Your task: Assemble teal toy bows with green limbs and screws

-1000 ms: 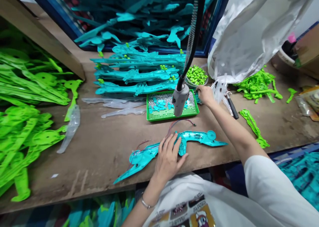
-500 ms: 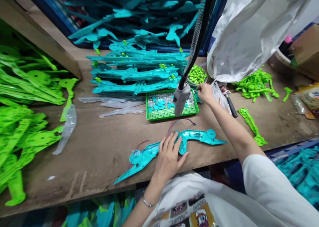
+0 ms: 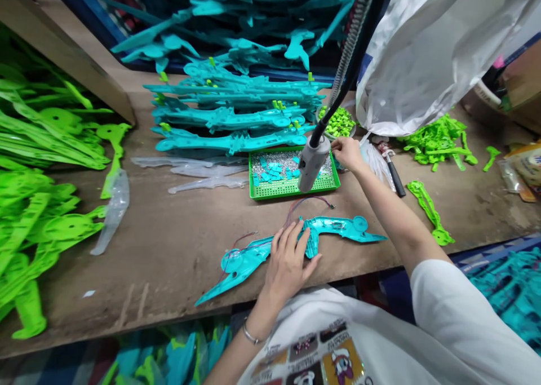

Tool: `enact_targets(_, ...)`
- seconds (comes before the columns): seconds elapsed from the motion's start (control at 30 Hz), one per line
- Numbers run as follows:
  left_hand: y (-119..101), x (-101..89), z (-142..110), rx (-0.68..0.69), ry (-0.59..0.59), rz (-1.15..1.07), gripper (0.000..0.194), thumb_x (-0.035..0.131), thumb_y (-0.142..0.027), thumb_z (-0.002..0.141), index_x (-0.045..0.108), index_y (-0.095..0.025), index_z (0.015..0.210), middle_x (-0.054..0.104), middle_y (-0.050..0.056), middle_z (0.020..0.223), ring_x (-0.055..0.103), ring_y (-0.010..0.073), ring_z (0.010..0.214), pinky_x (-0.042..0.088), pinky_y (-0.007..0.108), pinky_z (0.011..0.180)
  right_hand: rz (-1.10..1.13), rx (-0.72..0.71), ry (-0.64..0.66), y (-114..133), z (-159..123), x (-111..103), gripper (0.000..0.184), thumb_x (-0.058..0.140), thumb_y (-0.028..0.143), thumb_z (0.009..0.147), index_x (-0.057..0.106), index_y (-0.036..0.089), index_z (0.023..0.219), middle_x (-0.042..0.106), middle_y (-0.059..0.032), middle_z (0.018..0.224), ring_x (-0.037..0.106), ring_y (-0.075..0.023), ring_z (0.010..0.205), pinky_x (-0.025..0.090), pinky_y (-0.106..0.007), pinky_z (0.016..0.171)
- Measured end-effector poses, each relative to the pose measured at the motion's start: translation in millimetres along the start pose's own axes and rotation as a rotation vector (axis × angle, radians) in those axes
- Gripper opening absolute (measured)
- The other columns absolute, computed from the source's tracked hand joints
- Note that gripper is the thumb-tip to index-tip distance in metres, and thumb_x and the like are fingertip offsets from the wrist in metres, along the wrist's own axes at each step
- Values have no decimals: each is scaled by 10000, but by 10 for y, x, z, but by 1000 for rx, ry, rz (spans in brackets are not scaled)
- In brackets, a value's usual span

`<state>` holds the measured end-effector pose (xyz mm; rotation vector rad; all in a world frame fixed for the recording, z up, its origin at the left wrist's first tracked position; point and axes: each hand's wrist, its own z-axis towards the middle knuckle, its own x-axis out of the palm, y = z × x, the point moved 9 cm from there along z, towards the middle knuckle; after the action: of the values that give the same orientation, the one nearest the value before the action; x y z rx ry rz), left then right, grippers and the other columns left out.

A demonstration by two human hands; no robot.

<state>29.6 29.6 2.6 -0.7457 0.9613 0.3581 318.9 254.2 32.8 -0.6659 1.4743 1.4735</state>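
My left hand lies with its fingers spread over the middle of a long, bent teal plastic shell near the table's front edge. Thin red and blue wires run out of the shell on its far side. At the right end of a green perforated tray, my right hand reaches down with fingers drawn together. Its fingertips are partly hidden, so what they pinch cannot be made out. Just beyond it stands a bowl of small lime-green pieces. The tray carries small teal pieces and many tiny silvery screws.
A grey screwdriver-like tool hangs over the tray on a spring-wrapped cable. Teal shells are stacked behind, beside clear plastic pieces. Lime-green parts heap at left. Rightward are a white bag, a black-handled tool and a green arm.
The camera view has shifted slightly. The hanging grey tool has swung a little to the right and tilted. Both hands keep nearly the same places.
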Motion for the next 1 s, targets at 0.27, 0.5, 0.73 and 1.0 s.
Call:
enact_targets(0.27, -1, -7, 9, -6, 3, -5, 610, 659, -427, 972, 504, -163, 1500, 495, 179, 1605, 452, 347, 1496, 348, 568, 1231, -127, 57, 35, -102, 18, -41, 319, 632, 69, 772, 837, 155, 1000, 826, -100, 1032, 755, -272, 1015, 541, -376, 998)
enact_targets(0.5, 1, -1, 4, -8, 3, -6, 624, 661, -417, 969, 488, -172, 1517, 488, 182, 1610, 454, 353, 1493, 350, 578, 1227, -157, 24, 21, -167, -18, -85, 295, 614, 109, 794, 851, 205, 941, 827, -67, 956, 752, -266, 941, 551, -418, 994)
enact_targets(0.73, 3, -3, 13, -9, -3, -11, 639, 663, -417, 967, 477, -184, 1533, 496, 184, 1602, 465, 358, 1483, 352, 580, 1223, -302, -29, 22, -45, -96, 75, 356, 548, 133, 834, 823, 149, 1061, 810, -136, 1060, 728, -294, 1006, 517, -394, 975)
enact_targets(1.0, 43, -7, 2, -57, 15, -19, 723, 675, -466, 952, 437, -172, 1568, 400, 213, 1657, 401, 394, 1518, 339, 580, 1230, -127, -19, -60, 157, -544, -338, 318, 539, 137, 868, 786, 106, 1066, 793, -127, 1067, 721, -282, 1021, 524, -438, 1003)
